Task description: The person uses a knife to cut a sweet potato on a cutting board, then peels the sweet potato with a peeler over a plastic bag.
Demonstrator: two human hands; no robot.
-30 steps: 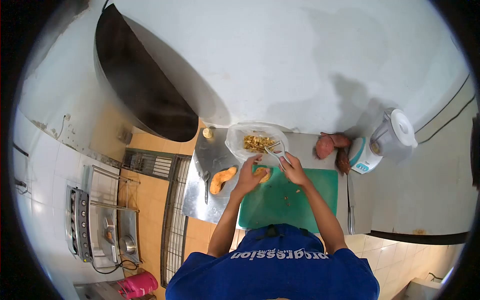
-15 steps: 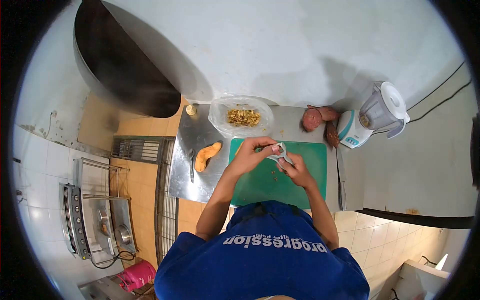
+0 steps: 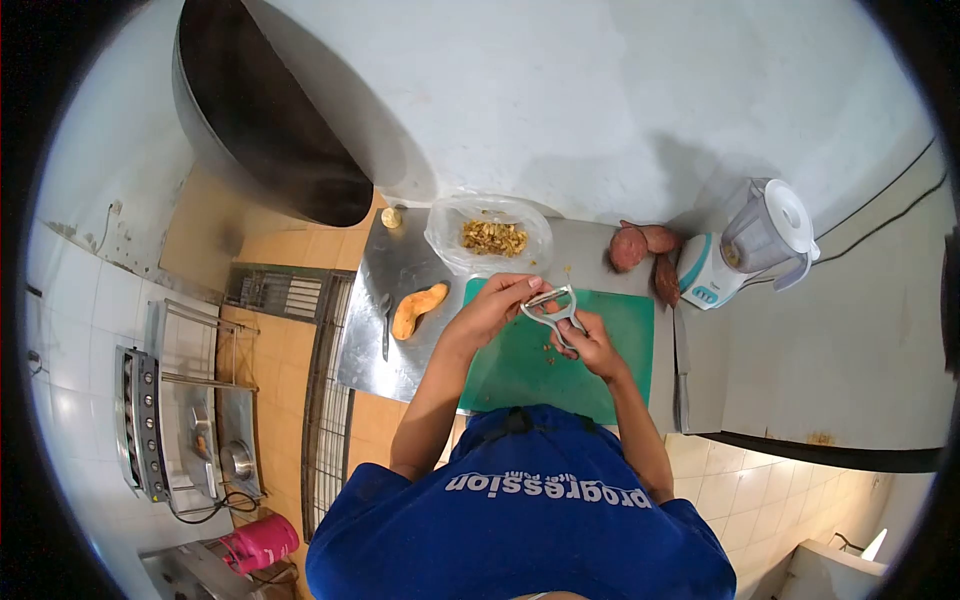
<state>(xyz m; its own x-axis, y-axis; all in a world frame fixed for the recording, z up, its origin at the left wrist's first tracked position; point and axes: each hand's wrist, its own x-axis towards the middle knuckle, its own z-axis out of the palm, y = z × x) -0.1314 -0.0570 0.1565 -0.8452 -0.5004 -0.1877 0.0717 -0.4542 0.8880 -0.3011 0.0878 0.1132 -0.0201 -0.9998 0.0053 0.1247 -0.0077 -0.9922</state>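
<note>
My right hand (image 3: 590,346) is closed round the handle of a light grey Y-shaped vegetable peeler (image 3: 541,316), its blade end pointing up and away from me. With bent fingers and thumb, my left hand (image 3: 492,314) pinches at the blade end; any scrap between the fingertips is too small to make out. Both hands are over a green cutting board (image 3: 610,385), where a few small brown bits lie. Left of the board, a peeled orange sweet potato (image 3: 417,311) rests on the steel table, with a spoon (image 3: 386,328) beside it.
An open plastic bag (image 3: 494,238) of peelings lies behind the board. Unpeeled reddish sweet potatoes (image 3: 630,248) sit at the back right, next to a white blender (image 3: 745,245). A knife (image 3: 682,385) lies along the board's right side. A small pale piece (image 3: 391,217) is at the back left.
The peeler has turned so its blade and frame show more openly, and my left fingers have shifted to the blade's upper part. The whole view has shifted slightly.
</note>
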